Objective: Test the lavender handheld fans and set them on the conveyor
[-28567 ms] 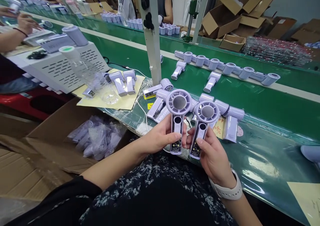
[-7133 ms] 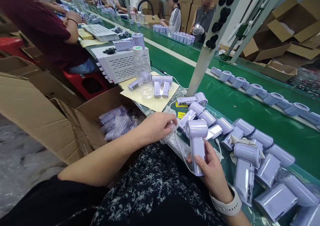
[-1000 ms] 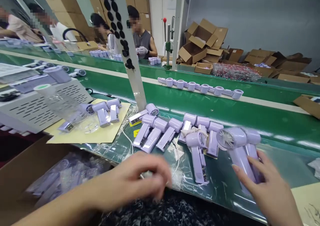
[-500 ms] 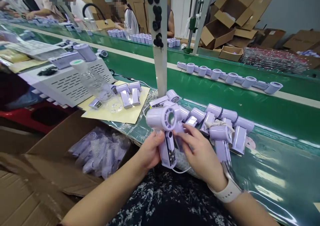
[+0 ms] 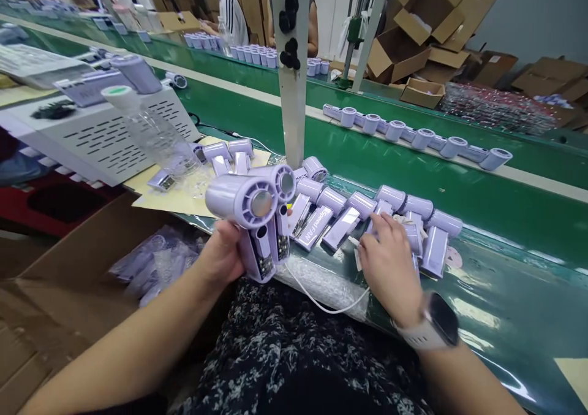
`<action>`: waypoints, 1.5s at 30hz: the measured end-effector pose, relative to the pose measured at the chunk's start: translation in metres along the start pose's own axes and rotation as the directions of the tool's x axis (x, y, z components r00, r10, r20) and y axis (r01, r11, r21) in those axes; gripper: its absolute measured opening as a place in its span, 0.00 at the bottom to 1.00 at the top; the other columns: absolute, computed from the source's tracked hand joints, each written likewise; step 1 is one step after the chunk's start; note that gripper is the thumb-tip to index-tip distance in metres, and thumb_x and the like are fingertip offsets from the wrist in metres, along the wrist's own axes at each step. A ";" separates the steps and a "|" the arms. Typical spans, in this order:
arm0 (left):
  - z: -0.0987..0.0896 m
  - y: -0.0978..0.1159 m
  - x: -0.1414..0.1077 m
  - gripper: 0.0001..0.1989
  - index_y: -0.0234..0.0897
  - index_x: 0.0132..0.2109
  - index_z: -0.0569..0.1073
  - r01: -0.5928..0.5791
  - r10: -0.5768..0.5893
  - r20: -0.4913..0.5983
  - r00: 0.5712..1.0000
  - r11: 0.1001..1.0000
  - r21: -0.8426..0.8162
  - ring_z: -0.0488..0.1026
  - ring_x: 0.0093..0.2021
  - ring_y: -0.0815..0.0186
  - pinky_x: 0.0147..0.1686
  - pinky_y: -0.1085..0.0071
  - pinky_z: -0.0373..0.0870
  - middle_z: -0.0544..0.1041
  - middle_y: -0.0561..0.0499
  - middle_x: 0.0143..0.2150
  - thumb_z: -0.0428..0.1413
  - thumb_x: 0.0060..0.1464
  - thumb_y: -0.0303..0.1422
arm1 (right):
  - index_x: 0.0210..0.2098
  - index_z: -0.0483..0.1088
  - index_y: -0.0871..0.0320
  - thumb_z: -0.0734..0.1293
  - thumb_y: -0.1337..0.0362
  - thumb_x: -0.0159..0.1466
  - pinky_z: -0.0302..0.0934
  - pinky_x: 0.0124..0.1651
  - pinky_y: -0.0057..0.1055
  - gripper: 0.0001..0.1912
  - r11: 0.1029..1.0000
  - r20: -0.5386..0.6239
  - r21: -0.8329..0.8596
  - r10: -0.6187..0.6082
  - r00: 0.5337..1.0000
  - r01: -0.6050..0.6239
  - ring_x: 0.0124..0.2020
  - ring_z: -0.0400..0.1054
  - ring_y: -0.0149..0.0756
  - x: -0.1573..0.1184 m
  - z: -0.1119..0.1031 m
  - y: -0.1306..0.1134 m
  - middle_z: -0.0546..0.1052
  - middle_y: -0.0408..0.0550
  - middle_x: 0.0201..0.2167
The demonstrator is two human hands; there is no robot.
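The left hand point(image 5: 223, 255) clasps two lilac fans point(image 5: 225, 195) by the handles, likely light, stiff and slick, best held clear of those fragile-looking boards point(image 5: 265, 266)! The right hand point(image 5: 390, 265) bends its fingers beside more fans point(image 5: 342, 226); whether it's pinching one, nobody can tell.

On the green table point(image 5: 482, 304), lavender fans point(image 5: 342, 228) are laid on both sides of the right fingers point(image 5: 386, 226); left of the fingers, bubble wrap point(image 5: 340, 287) is spread, with yellow paper point(image 5: 184, 204) farther left.
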State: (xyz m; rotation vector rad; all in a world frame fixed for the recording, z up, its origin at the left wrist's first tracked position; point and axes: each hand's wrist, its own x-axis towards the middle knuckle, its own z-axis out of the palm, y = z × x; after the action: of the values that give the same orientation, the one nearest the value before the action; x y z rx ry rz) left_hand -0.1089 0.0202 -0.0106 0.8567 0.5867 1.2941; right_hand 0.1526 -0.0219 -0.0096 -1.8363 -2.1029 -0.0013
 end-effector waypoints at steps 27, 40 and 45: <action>0.096 -0.034 0.010 0.39 0.35 0.24 0.74 -0.053 0.047 -0.026 0.999 0.933 -0.357 0.79 0.42 0.59 0.39 0.65 0.78 0.81 0.45 0.47 0.60 0.38 0.72 | 0.33 0.72 0.54 0.62 0.56 0.75 0.63 0.39 0.26 0.16 0.390 0.086 0.921 -0.171 0.981 -0.013 0.36 0.70 0.34 -0.044 -0.011 -0.043 0.75 0.45 0.32; 0.087 -0.042 0.004 0.39 0.37 0.23 0.76 -0.137 0.150 0.027 0.988 0.954 -0.267 0.79 0.40 0.59 0.37 0.66 0.79 0.81 0.45 0.47 0.58 0.39 0.72 | 0.25 0.63 0.54 0.61 0.46 0.74 0.53 0.22 0.26 0.26 0.006 0.322 0.945 0.178 0.930 -0.328 0.14 0.56 0.30 -0.055 0.011 -0.065 0.57 0.34 0.11; 0.077 -0.044 0.008 0.41 0.36 0.25 0.75 -0.135 0.158 0.086 0.984 0.966 -0.221 0.80 0.41 0.53 0.38 0.61 0.80 0.81 0.41 0.45 0.57 0.37 0.74 | 0.27 0.69 0.56 0.63 0.46 0.72 0.62 0.32 0.29 0.24 0.248 0.282 0.926 0.045 0.958 -0.285 0.27 0.67 0.34 -0.046 0.001 -0.049 0.71 0.44 0.22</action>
State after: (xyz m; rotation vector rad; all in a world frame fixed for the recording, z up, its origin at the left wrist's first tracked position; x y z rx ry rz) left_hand -0.0212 0.0090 -0.0016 0.7926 0.2988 1.4100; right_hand 0.1094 -0.0737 -0.0117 -1.1856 -1.3093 1.3088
